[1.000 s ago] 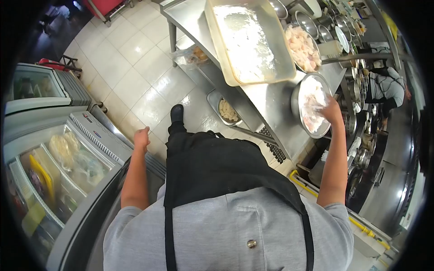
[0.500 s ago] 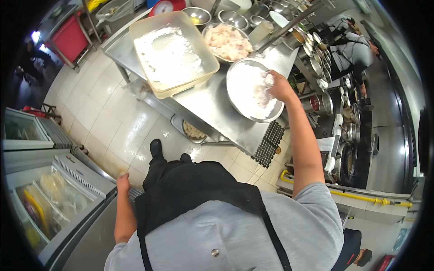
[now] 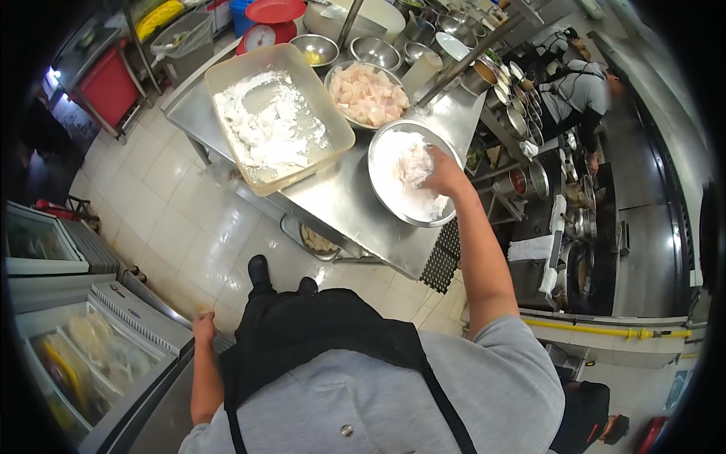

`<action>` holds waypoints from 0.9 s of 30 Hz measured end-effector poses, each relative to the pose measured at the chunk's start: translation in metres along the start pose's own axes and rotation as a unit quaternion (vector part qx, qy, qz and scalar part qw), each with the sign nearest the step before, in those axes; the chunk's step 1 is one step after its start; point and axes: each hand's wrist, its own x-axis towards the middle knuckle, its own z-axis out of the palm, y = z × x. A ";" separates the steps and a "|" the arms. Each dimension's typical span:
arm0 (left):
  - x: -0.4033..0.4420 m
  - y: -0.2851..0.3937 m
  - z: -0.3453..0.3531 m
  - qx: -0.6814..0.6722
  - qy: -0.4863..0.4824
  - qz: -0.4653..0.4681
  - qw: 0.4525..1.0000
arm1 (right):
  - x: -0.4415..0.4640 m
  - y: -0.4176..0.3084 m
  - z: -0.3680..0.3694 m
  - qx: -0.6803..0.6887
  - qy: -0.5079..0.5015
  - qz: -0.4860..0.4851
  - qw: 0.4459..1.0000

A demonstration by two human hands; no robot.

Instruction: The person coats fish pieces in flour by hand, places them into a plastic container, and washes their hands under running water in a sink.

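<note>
My right hand [image 3: 442, 172] is down in a steel bowl [image 3: 376, 178] at the table's corner, among white powder [image 3: 408, 163] and floury pieces; its fingertips are hidden there. My left hand [image 3: 203, 327] hangs low beside the freezer, fingers curled in, touching no object that I can see. Behind the bowl, a second steel bowl holds pale raw meat pieces [image 3: 368, 94]. To its left lies a large plastic tub [image 3: 344, 140] with white powder [image 3: 265, 121] spread over its bottom.
Steel bowls [image 3: 376, 53] and a red scale [image 3: 274, 30] stand at the back of the steel table [image 3: 340, 204]. An open freezer [image 3: 98, 348] is at the left. Co-workers [image 3: 575, 94] are by the stove at the right; another person [image 3: 586, 416] is at lower right.
The view has swung, so table and bowls appear further left than a second ago. My right hand stays in the bowl, its fingers now deeper among the powder. My left hand still hangs low.
</note>
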 end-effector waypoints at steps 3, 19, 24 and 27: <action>0.024 -0.005 -0.001 0.040 0.021 0.016 0.999 | 0.018 -0.005 0.040 -0.078 0.146 -0.095 0.982; 0.062 0.019 -0.013 0.053 0.025 0.064 0.996 | 0.006 -0.042 0.036 -0.020 0.174 -0.050 0.983; 0.045 0.023 -0.013 0.055 0.000 0.044 0.998 | 0.013 -0.039 0.047 -0.039 0.248 -0.046 0.967; 0.038 0.022 -0.014 0.069 0.018 0.040 0.997 | 0.021 -0.007 0.013 0.048 0.285 -0.071 0.955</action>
